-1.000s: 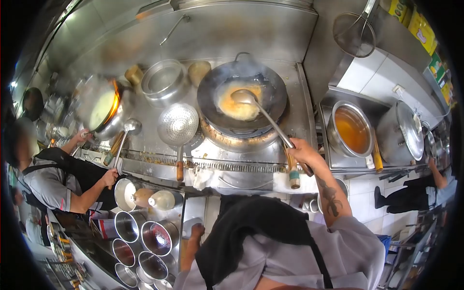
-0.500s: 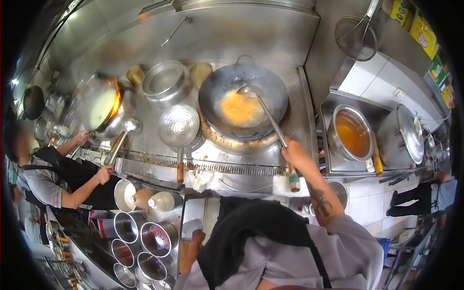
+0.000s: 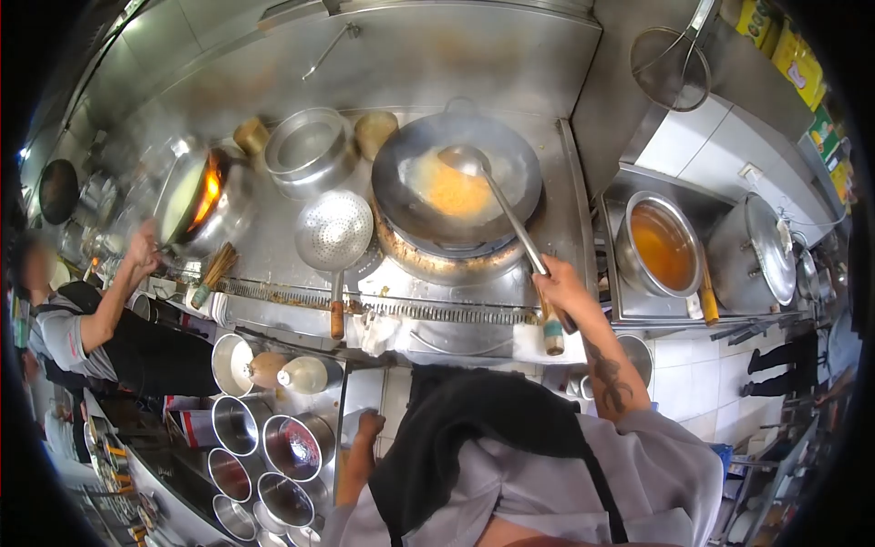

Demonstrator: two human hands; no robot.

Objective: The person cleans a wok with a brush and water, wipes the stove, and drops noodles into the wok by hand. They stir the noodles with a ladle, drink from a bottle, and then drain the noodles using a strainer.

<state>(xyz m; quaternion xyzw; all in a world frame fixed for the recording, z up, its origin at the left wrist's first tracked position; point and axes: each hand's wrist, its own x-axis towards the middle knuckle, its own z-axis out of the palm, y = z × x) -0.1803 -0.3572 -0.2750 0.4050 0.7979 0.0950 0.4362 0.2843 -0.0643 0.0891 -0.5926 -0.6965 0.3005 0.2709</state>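
My right hand (image 3: 559, 283) is closed around the long handle of a ladle (image 3: 507, 211). The ladle's bowl dips into a large dark wok (image 3: 394, 196), at the far edge of some orange-yellow food (image 3: 458, 190), and steam rises there. The wok sits on a round burner ring (image 3: 437, 264). Low at my left side, my left hand (image 3: 371, 425) is curled beside a metal counter; whether anything is in it is hidden.
A perforated strainer (image 3: 334, 230) and stacked metal pots (image 3: 310, 150) stand left of the wok. A co-worker (image 3: 109, 333) handles a flaming wok (image 3: 187, 196). To the right are a pot of amber liquid (image 3: 663, 246) and a lidded pot (image 3: 752, 255). Several sauce containers (image 3: 296, 447) stand lower left.
The ladle's bowl has moved slightly toward me in the wok, and its handle now reaches past my right hand. My left hand has risen slightly. The co-worker's arm has lifted, and their ladle has left its earlier place.
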